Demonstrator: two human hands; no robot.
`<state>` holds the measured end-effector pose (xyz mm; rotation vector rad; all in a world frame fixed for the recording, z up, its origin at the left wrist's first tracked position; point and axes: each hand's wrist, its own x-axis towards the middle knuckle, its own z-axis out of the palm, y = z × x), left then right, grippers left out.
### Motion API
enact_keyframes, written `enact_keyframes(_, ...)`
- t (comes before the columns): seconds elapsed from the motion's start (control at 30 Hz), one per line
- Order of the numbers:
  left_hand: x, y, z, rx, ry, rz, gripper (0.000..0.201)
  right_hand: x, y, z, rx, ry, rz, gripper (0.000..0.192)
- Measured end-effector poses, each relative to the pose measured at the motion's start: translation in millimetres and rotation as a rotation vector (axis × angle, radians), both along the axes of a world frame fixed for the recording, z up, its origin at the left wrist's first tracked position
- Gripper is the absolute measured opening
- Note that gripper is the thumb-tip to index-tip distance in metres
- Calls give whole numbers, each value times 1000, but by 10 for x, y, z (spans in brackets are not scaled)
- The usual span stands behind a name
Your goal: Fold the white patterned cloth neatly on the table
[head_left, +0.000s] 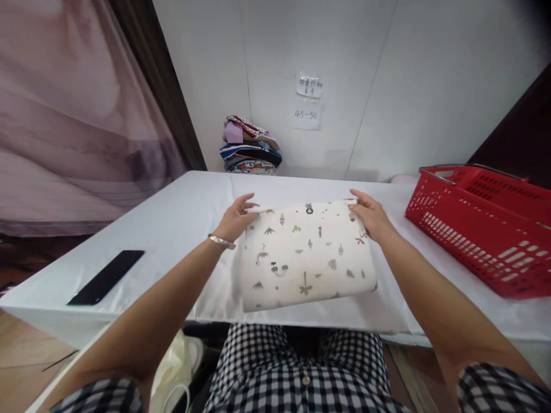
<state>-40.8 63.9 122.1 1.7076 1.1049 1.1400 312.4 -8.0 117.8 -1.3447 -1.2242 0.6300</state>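
Observation:
A folded cream cloth [305, 258] printed with small plants and animals lies on the white table [181, 218] right in front of me. My left hand [236, 218] pinches its far left corner between thumb and fingers; a silver bracelet sits on that wrist. My right hand [371, 218] grips the far right corner of the same cloth. Both arms reach forward from checked short sleeves.
A red plastic shopping basket [482, 229] stands on the table at the right. A flat black object [107, 276] lies near the table's left edge. A stack of folded clothes [250, 147] rests against the back wall under two paper notes [308, 100].

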Motion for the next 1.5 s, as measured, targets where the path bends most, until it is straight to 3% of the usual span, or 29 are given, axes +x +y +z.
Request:
enact_keyframes(0.07,76,117,-333,-221,12,68,63,-20,158,-287,-207,47,-71,57)
enact_keyframes(0.13,132,183,-646,-404,72,118,61,-61,232,-589,-417,59,-27,56)
enact_keyframes(0.2,164,211,-869,-469,136,142,60,-107,233,-839,-501,25,27,52)
enact_keyframes(0.27,180,227,-981,-452,194,171,61,-138,203,-1000,-489,-23,53,48)
enact_keyframes(0.37,192,265,-1015,-431,227,183,60,-137,185,-1086,-489,-93,43,46)
enact_keyframes(0.5,221,289,-1013,-535,129,171,55,-54,309,-962,-566,-146,93,45)
enact_keyframes(0.6,329,155,-1012,-641,-36,123,46,22,588,-662,-539,-227,126,49)
enact_keyframes(0.77,678,-346,-992,-881,-358,-125,35,-130,1272,-30,-184,-644,-48,59)
enact_keyframes(0.87,795,-547,-995,-957,-268,-164,35,-454,1441,78,-31,-758,30,62)
enact_keyframes(0.97,786,-582,-999,-951,-181,-110,30,-752,1264,-92,-59,-757,166,59)
enact_keyframes(1.07,739,-562,-997,-924,-186,-77,32,-787,849,-381,-141,-757,193,54)
enact_keyframes(1.23,757,-642,-1021,-909,-279,-30,35,-209,102,-789,-195,-814,-59,54)
enact_keyframes(1.33,909,-809,-1086,-938,-380,-4,38,175,-196,-990,-461,-635,-238,62)
enact_keyframes(1.4,1087,-979,-1146,-973,-445,4,39,332,-295,-1090,-573,-497,-190,68)
enact_keyframes(1.5,1418,-1288,-1229,-1007,-555,-63,42,445,-276,-1093,-596,-495,-93,73)
